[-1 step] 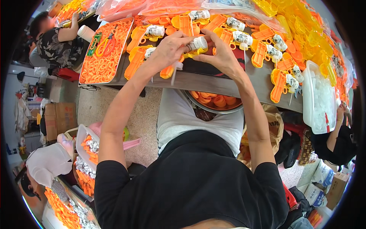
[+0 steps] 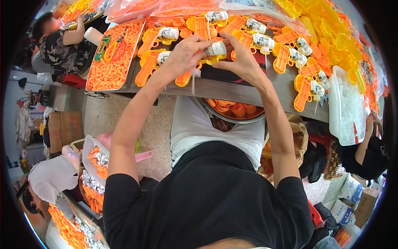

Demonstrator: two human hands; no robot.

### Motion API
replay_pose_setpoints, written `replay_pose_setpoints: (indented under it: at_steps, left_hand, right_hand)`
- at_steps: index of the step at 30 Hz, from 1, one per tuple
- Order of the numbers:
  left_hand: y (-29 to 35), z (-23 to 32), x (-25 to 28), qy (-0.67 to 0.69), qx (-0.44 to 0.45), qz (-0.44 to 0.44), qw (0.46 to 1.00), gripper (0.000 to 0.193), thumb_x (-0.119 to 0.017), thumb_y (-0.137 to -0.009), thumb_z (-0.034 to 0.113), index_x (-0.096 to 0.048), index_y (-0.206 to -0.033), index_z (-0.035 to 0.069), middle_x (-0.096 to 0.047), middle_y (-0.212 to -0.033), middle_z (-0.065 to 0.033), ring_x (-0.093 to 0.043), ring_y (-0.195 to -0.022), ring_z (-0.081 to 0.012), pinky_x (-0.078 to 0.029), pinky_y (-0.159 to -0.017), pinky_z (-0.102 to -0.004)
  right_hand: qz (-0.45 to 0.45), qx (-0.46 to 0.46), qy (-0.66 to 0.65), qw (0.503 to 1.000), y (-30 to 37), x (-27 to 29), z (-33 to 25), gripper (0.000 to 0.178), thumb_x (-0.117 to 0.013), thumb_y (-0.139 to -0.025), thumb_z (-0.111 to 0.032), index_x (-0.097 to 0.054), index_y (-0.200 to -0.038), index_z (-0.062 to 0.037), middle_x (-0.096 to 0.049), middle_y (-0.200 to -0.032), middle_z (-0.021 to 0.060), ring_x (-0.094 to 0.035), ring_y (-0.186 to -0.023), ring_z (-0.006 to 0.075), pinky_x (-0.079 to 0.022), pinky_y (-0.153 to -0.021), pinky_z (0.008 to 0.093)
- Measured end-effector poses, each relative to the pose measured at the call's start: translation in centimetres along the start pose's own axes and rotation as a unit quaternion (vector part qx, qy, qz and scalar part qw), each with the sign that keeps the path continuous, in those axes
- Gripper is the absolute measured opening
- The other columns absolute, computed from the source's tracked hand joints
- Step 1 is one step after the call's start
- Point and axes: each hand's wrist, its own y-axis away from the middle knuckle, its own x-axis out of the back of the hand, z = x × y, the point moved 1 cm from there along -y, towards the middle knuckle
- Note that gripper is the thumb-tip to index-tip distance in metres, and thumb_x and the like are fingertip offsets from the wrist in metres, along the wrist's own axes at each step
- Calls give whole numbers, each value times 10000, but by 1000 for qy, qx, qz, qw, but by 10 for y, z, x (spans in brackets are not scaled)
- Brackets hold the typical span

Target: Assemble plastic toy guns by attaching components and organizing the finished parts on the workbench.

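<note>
Over the table's near edge, my left hand [image 2: 186, 53] grips an orange-and-yellow plastic toy gun [image 2: 214, 60]. A small white bottle [image 2: 215, 49] sits along its top, and an orange handle slants down below my left hand. A thin pale tube hangs beneath the toy. My right hand [image 2: 244, 60] curves round the toy's right end, with thumb and fingertips at the yellow part and the bottle. My left palm and fingers hide part of the toy's body. Similar toy guns [image 2: 253, 40] with white bottles lie behind and on both sides of my hands.
Left on the table is a tray [image 2: 88, 85] of orange rings with scissors [image 2: 111, 52] on it. A white bin [image 2: 336, 120] of translucent pieces stands right; yellow parts [image 2: 331, 29] heap behind. A metal bowl [image 2: 244, 121] of orange parts is below the edge. Other people work at both sides.
The toy in my hands has turned slightly, so the white bottle shows more of its side. The orange handle and hanging tube have shifted a little to the right.
</note>
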Motion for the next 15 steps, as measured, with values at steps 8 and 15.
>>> replay_pose_setpoints:
  at_steps: [8,15]
  left_hand:
    - [11,11,-42,-82,34,79,993,657,-738,-794,97,-513,-1411,89,-621,-1047,-131,-559,-1052,-318,-410,-1017,-440]
    - [22,11,-34,-79,3,109,991,568,-777,-803,186,-596,-1331,81,-638,-1129,-105,-567,-1115,-288,-424,-1020,-416]
  right_hand:
    - [-1,30,265,964,7,7,2,688,-785,-788,-372,-566,-1365,-68,-621,-1246,139,-516,-1212,300,-301,-1107,461]
    - [-98,-67,291,949,-26,-2,3,394,-723,-818,-364,-719,-1057,-50,-715,-1013,142,-618,-1076,339,-391,-1009,499]
